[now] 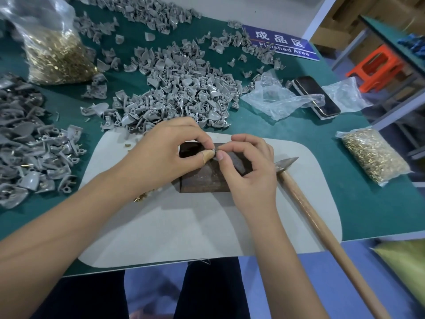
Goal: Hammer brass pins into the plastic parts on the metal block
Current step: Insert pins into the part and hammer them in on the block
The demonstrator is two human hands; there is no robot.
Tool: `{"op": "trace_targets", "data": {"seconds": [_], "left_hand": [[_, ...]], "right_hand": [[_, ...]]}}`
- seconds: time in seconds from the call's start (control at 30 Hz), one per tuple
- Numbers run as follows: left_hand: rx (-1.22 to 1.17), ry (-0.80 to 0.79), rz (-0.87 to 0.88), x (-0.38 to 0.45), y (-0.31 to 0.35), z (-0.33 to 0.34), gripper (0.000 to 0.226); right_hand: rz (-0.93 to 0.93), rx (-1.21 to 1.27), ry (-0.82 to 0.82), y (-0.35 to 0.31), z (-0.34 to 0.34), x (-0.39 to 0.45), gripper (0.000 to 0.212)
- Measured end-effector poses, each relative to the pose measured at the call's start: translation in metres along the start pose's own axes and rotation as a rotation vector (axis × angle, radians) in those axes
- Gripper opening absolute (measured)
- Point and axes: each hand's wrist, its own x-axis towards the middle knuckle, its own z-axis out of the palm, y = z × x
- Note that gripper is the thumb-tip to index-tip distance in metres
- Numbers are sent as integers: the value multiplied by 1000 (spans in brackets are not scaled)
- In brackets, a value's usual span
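Hands are both on one small grey plastic part, so we're in the setup step: seating a pin before any hammering. Left to right: pile of grey parts with brass pins showing (pixel 34 157) sits at the left table edge, looks like done ones, though we're judging that from the pins alone. Big bag of brass pins (pixel 57 56) is at back left, and the loose heap of grey plastic parts (pixel 184 88) lies behind the work mat (pixel 161 226). A few loose brass pins (pixel 141 199) lie on the mat under our left forearm. Our left hand (pixel 165 155) pinches the plastic part (pixel 215 153) between the taped thumb and forefinger, just above the metal block (pixel 202 183). Our right hand (pixel 248 166) pinches at the same part from the other side; whether it holds a pin we can't tell, too small and hidden by fingertips. The hammer (pixel 305 199) lies on the mat just right of the block, ungripped, handle running out past the table edge. Further right: phone (pixel 317 97) under plastic wrap, and a small pin bag (pixel 374 155). Next move, as we read it: set the part down on the block, keep the left pinch steady, free the right hand and take the hammer.
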Motion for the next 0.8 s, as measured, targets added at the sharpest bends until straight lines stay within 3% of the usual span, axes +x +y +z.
{"op": "trace_targets", "data": {"seconds": [0.37, 0.63, 0.8], "left_hand": [[5, 3, -13, 0, 0, 0, 5], [-18, -14, -20, 1, -2, 0, 6], [-19, -4, 1, 0, -4, 0, 6]], "right_hand": [[7, -128, 49, -9, 1, -1, 4], [9, -90, -121, -8, -11, 12, 10], [-19, -86, -36, -5, -5, 5, 10]]}}
